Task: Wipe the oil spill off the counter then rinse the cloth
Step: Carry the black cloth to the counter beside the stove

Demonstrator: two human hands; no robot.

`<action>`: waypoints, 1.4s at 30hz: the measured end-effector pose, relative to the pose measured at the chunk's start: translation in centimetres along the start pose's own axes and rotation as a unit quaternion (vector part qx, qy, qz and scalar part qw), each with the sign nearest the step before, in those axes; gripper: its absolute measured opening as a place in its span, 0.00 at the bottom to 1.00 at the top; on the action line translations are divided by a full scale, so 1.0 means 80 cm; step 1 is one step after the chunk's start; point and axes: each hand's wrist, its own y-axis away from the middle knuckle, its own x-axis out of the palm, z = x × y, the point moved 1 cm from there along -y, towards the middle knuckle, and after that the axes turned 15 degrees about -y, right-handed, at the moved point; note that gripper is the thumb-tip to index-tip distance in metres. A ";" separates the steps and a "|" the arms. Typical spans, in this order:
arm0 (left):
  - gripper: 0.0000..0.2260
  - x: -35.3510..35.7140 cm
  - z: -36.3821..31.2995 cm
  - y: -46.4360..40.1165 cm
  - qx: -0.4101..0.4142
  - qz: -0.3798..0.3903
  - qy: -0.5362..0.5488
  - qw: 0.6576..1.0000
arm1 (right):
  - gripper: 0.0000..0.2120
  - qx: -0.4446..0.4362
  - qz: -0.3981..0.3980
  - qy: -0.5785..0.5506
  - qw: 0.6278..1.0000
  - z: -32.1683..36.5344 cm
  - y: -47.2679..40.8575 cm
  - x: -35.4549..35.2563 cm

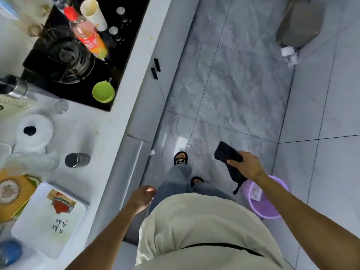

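Note:
A black cloth (228, 153) hangs from my right hand (247, 165), which grips it over the grey floor tiles, just above a purple basin (270, 207). My left hand (143, 196) is loosely curled with nothing in it, beside the white counter's front edge (124, 117). The counter runs along the left of the view. A small yellowish spot (150, 38) shows on its edge by the stove; I cannot tell an oil spill apart from it.
A black gas stove (58, 61) carries an oil bottle (87, 34), a paper cup (94, 14) and a green cup (103, 92). Nearer on the counter stand a paper roll (35, 131), a shaker (77, 160), glasses and boxes (50, 217). A grey bin (300, 22) stands far right on the floor.

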 end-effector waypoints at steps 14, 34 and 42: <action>0.13 -0.265 -0.276 -0.136 0.149 -0.022 -0.094 0.984 | 0.13 0.195 -0.099 -0.061 0.974 -0.062 -0.016 -0.059; 0.13 -0.415 -0.395 -0.254 0.052 0.014 -0.214 0.975 | 0.04 0.061 -0.063 -0.070 0.994 0.201 -0.396 -0.328; 0.14 -0.542 -0.498 -0.340 0.062 -0.001 -0.183 0.981 | 0.02 0.062 -0.051 -0.050 0.996 0.284 -0.499 -0.390</action>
